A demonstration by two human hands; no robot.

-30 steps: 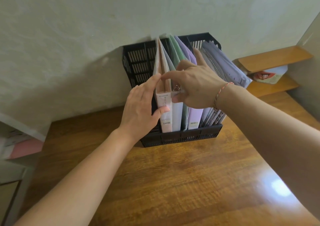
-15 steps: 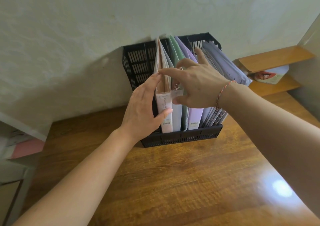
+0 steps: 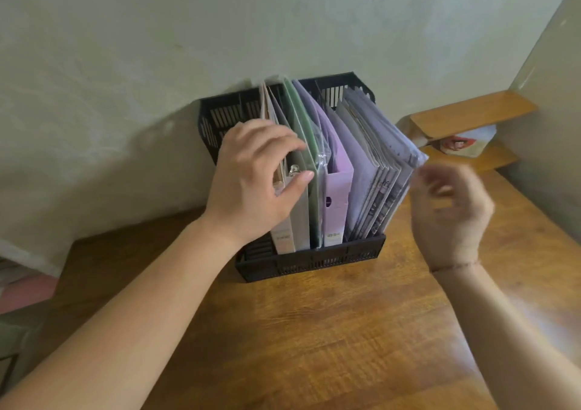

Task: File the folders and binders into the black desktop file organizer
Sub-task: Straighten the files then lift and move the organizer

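Observation:
The black desktop file organizer [image 3: 314, 263] stands on the wooden desk against the wall. It holds a pink binder [image 3: 283, 236], a pale blue-white binder [image 3: 300, 221], a green folder [image 3: 303, 120], a purple binder [image 3: 338, 189] and several thin grey-lilac folders [image 3: 374, 145] leaning right. My left hand [image 3: 251, 186] rests on the pink and white binders, fingers curled over their tops and thumb across the white spine. My right hand [image 3: 449, 211] hovers blurred to the right of the organizer, fingers loosely apart, holding nothing.
The wooden desk [image 3: 330, 340] stretches toward me. A small wooden shelf [image 3: 471, 114] with a printed packet [image 3: 465, 142] sits at the right, beside a wall. Pink items [image 3: 25, 293] lie on a lower surface at the far left.
My right hand has left the binder tops and swung right and down, clear of the organizer. My left hand has shifted up and over the pink and white binders.

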